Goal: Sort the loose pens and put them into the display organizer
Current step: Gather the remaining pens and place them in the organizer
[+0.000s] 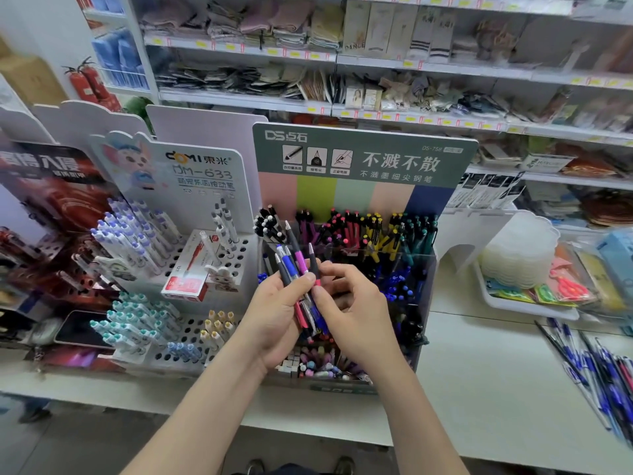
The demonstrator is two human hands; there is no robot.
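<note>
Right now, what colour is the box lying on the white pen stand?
The box is white and red; the head view shows it best.

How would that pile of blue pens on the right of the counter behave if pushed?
Probably scatter: the pens lie loose and crossed on the smooth white counter. Being slim and round, they would likely roll. Each looks stiff and light.

Left grip (274, 317) clutches a fanned bunch of pens (291, 265), ends up, with blue, magenta and dark barrels. Right grip (354, 311) pinches one dark pen (313, 260) at the bunch's right edge. Both hover just in front of the display organizer (426, 269), its compartments packed by colour. More loose pens (599, 368) lie on the bench (479, 389), far right.
</note>
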